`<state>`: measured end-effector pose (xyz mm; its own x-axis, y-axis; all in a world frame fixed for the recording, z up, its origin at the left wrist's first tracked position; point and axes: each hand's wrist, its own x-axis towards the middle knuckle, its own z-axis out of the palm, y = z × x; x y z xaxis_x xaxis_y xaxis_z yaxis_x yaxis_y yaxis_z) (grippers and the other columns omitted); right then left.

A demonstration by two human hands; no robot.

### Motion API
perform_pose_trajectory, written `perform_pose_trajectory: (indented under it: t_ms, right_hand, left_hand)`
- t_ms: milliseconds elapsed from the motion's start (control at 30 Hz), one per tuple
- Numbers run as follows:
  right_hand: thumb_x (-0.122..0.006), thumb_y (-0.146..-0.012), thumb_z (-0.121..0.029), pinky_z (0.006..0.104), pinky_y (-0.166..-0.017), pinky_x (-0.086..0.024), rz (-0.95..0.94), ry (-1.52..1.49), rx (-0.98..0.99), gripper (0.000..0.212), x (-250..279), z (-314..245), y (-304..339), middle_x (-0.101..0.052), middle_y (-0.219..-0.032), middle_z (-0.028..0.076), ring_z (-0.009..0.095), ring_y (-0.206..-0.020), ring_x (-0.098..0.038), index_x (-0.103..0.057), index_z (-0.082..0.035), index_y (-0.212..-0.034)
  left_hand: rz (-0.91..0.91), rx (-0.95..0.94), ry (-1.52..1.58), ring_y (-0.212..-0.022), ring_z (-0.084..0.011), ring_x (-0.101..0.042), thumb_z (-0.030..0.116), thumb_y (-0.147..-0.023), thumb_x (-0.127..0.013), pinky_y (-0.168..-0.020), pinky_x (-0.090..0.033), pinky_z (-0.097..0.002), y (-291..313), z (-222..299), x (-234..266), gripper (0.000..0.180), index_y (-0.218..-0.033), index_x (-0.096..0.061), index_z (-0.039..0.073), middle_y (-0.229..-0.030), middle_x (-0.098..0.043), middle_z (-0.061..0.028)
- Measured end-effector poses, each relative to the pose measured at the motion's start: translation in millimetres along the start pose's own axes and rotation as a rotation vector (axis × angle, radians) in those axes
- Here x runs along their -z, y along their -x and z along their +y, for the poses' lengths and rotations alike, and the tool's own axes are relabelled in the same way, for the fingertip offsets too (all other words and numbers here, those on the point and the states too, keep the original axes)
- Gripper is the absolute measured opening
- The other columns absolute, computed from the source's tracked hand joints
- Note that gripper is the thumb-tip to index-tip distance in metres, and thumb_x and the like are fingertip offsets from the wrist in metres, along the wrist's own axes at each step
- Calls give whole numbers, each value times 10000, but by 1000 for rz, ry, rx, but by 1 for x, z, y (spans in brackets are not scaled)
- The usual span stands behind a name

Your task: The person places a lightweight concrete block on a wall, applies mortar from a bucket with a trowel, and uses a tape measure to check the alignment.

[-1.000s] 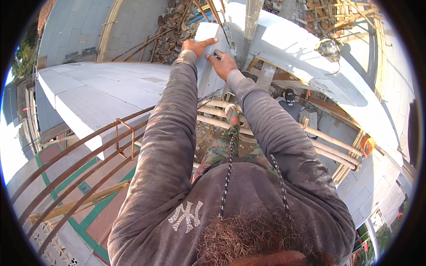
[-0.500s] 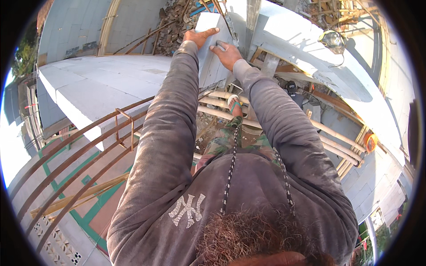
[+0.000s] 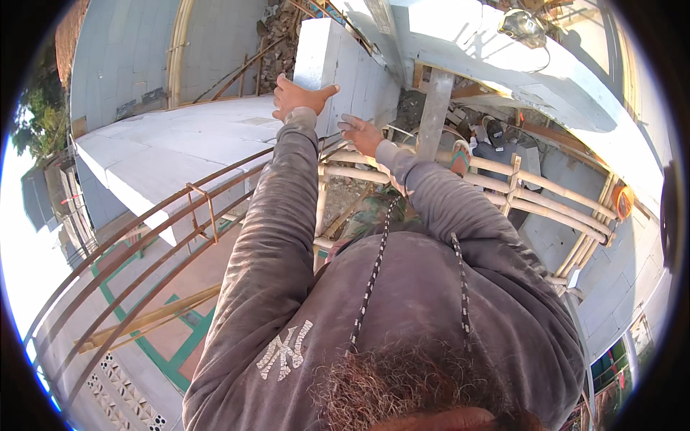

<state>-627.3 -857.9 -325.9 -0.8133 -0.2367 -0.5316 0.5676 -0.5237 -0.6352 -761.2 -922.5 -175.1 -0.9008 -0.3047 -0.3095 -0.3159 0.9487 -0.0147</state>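
A pale block wall [image 3: 348, 79] ends in front of me, its white end face [image 3: 313, 54] toward me. My left hand [image 3: 300, 99] is at the foot of that end face, fingers apart and thumb stretched to the right; whether it touches the block I cannot tell. Lower and to the right, my right hand [image 3: 363, 135] is beside the wall's right side, its fingers partly bent and dusty at the tips. Nothing shows in either hand. My sandalled foot [image 3: 461, 156] is on the bamboo poles [image 3: 489, 185].
Rusty steel bars [image 3: 151, 223] curve along my left, beside a wide white block ledge [image 3: 187, 136]. A grey post [image 3: 435, 115] rises at the right. Beneath the poles is another person in a dark cap [image 3: 494, 131]. A rounded yellowish thing with a cord [image 3: 522, 27] lies on the right-hand ledge.
Both hands have come down from the block's top, the left one moving off it with its fingers spreading. My foot has shifted right along the poles, and the view has moved.
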Motion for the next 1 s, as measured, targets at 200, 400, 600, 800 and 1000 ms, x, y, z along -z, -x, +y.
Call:
perform_pose_trajectory:
  t_ms: [200, 400, 600, 800, 1000]
  right_hand:
    - [-594, -884, -50, 327, -760, -513, 220, 237, -106, 533, 62, -12, 27, -691, -1075, 116, 214, -866, -650, -497, -12, -1406]
    - [-647, -871, -179, 358, -638, -484, 465, -562, -190, 402, 261, 63, 87, -670, -967, 47, 186, -750, -626, -598, -116, -1265]
    - [-659, -837, -208, 450, -712, -539, 853, 44, -260, 227, 375, 127, 220, -695, -928, 88, 229, -818, -672, -693, -109, -1038]
    - [-529, -922, -223, 385, -544, -474, 766, 969, -384, 157, 529, 340, 344, -624, -773, 22, 180, -618, -596, -636, -117, -967]
    - [-564, -888, -271, 411, -587, -493, 850, 834, -422, 266, 464, 292, 318, -660, -791, 70, 201, -691, -632, -669, -78, -1038]
  left_hand:
    - [-147, 8, -348, -1215, -337, -552, 415, -592, -915, -1010, -435, -473, 38, -20, -8, 1308, -1547, -96, 56, -1364, -483, -180]
    - [-105, -19, -328, -1175, -349, -577, 358, -632, -892, -981, -495, -427, 37, -21, -21, 1246, -1535, -101, 25, -1307, -515, -204]
    - [-86, 31, -297, -1202, -365, -556, 330, -651, -874, -1009, -502, -431, 48, -28, -18, 1196, -1521, -115, 16, -1316, -508, -227]
    - [-157, 2, -294, -1213, -368, -548, 316, -652, -870, -1012, -505, -437, 29, -8, -23, 1170, -1517, -132, 41, -1324, -508, -229]
    - [-95, 63, -276, -1238, -377, -540, 307, -653, -875, -1032, -504, -437, 52, -13, -11, 1164, -1514, -134, 52, -1342, -502, -239]
